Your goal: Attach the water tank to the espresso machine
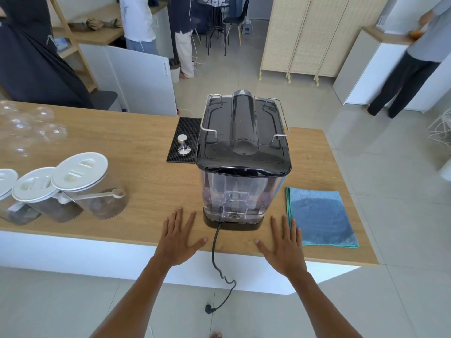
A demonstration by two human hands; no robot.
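A black espresso machine point(244, 132) stands on the wooden counter point(146, 172) with its back toward me. The clear water tank point(234, 193) sits upright against the machine's rear, under the black lid. My left hand point(179, 236) lies flat on the counter just left of the tank, fingers spread, holding nothing. To the right of the tank my right hand point(283, 242) also rests flat and empty. Neither hand touches the tank. The black power cord point(216, 254) runs from the machine's base over the counter edge between my hands, its plug on the floor.
A blue cloth point(322, 215) lies right of my right hand. A steel tamper point(183, 145) stands on a black mat point(185, 140) left of the machine. Three clear jars with white lids point(61, 189) stand at the left. People stand beyond the counter.
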